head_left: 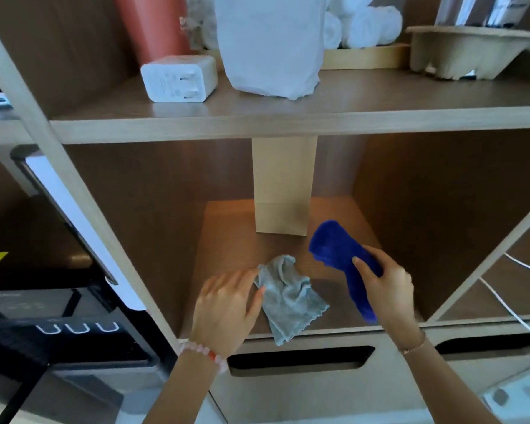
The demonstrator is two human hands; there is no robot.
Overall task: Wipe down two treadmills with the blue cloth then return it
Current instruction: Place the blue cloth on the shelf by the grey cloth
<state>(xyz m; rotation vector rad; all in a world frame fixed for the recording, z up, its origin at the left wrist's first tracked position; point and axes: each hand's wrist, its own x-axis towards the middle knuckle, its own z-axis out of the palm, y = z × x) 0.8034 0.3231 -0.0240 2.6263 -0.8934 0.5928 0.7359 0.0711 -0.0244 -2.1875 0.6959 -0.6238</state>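
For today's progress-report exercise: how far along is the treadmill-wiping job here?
Done: whether wiping happened cannot be told here. In hand: right hand grips the blue cloth above the cubby shelf; left hand touches the grey cloth. Left: the blue cloth is not yet set down.

Grey cloth (288,296), paper bag (283,185), charger (178,79)

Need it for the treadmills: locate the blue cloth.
Head view: the blue cloth is held in the right hand, in the lower cubby, right of the grey cloth, before the paper bag.
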